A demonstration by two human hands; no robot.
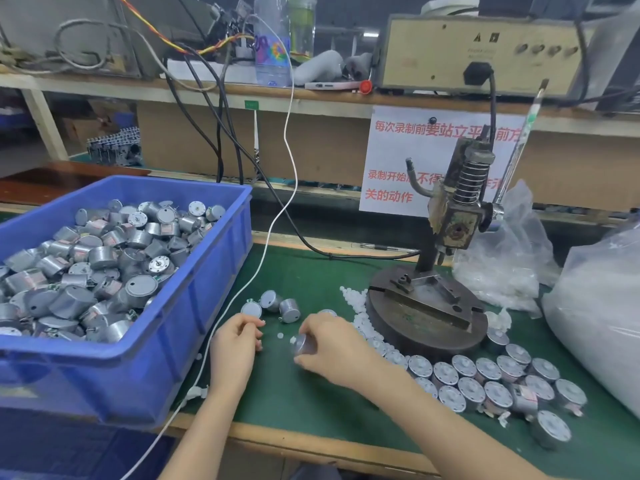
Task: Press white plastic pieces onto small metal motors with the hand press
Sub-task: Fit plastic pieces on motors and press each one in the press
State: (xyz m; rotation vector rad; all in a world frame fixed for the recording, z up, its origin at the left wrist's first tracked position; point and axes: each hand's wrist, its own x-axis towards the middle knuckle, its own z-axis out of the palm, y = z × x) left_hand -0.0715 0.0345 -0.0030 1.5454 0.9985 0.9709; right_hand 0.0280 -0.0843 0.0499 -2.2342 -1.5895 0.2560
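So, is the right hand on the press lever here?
No, the right hand grips a small metal motor over the green mat, away from the hand press.

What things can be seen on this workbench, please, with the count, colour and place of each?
bin: one, blue, left.
motors in bin: many, grey, heaped.
loose motors: at least three, grey, on green mat, centre front.
hand press: one, dark, centre right.
white plastic pieces: many, white, left of press base.
motors in rows: many, grey, front right.
plastic bags: two, clear, far right.
left hand: one, fingers curled, contents unclear.
right hand: one, holds a motor.
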